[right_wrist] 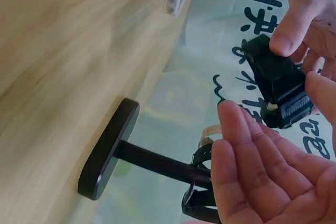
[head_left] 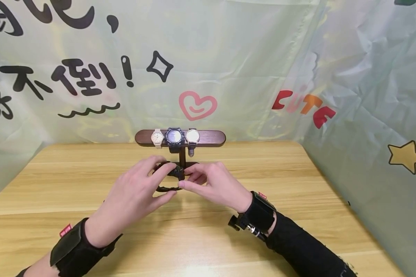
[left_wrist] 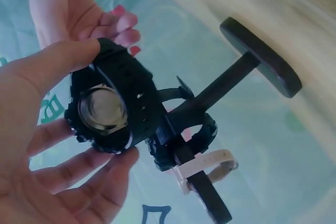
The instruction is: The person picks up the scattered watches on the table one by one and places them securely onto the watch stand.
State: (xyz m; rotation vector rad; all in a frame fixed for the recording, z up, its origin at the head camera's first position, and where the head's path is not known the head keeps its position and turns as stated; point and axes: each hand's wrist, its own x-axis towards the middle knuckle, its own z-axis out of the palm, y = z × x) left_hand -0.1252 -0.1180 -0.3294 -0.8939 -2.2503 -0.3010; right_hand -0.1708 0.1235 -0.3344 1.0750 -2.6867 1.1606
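- The black watch is in the air, on the near side of the stand, lower than its bar and a little to the left of its post
- The left hand is the nearer one: it grips this watch, with the thumb on the strap and the other fingers around the case
- The right hand is on the right of the stand's post, at the near side; its fingers are loosely extended and not wrapped around anything, and the thumb comes very near to the watch, but I cannot tell if it touches
- The strap makes a closed loop, and through its opening the left wrist view shows the metal case back
- The bar has its long axis from left to right, behind and above the held watch; in my judgement the important relation is between this axis and the loop opening, and their exact angle I cannot tell
- On the stand, a white watch is toward the left end, a chunky dark watch is near the middle, and a pale-faced watch is just to the right of it
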